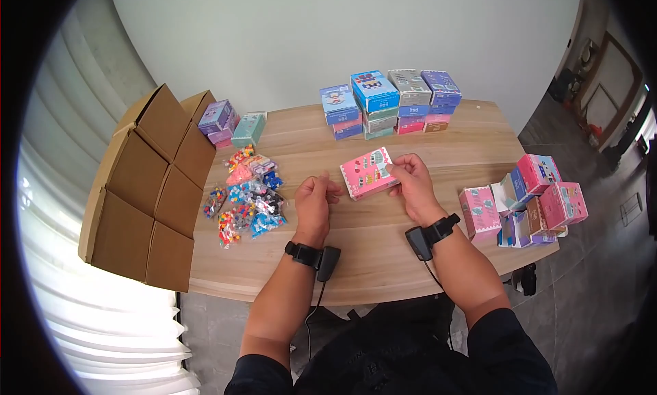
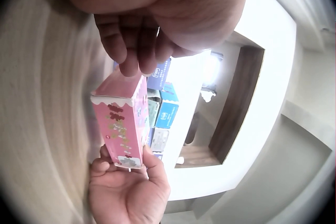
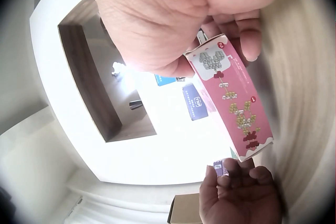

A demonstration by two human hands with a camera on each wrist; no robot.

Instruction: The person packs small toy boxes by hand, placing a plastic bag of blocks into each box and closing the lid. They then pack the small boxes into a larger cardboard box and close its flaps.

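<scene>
Far to the left of the left hand (image 1: 315, 202) stands a large brown cardboard carton (image 1: 137, 183); what it holds cannot be seen. Beyond that hand, close by the carton, are small purple boxes (image 1: 217, 118) and a mint-green cardboard box (image 1: 249, 129). Nearer the left hand, on its outer side, clear plastic bags of small coloured pieces (image 1: 267, 222) lie bunched on the wood-topped desk (image 1: 369, 231).

The left hand is released, its fingers loosely bent beside the near end of a pink rectangular cardboard box with printed pictures (image 1: 367, 172). The right hand (image 1: 414, 189) grasps that box by its other end, thumb over the upper face, so it sits between the two hands. A light, firm pinch near the edge should steady it without denting the thin card; the free hand is well placed to support the opposite end. Whether anything is inside cannot be told.

Beyond the right hand rise stacks of small blue, green, grey and purple boxes (image 1: 375, 90). To its right are a pink-and-white box (image 1: 480, 213) and a jumbled pile of pink, purple and brown boxes (image 1: 564, 202), some with loose flaps and white insides showing.
</scene>
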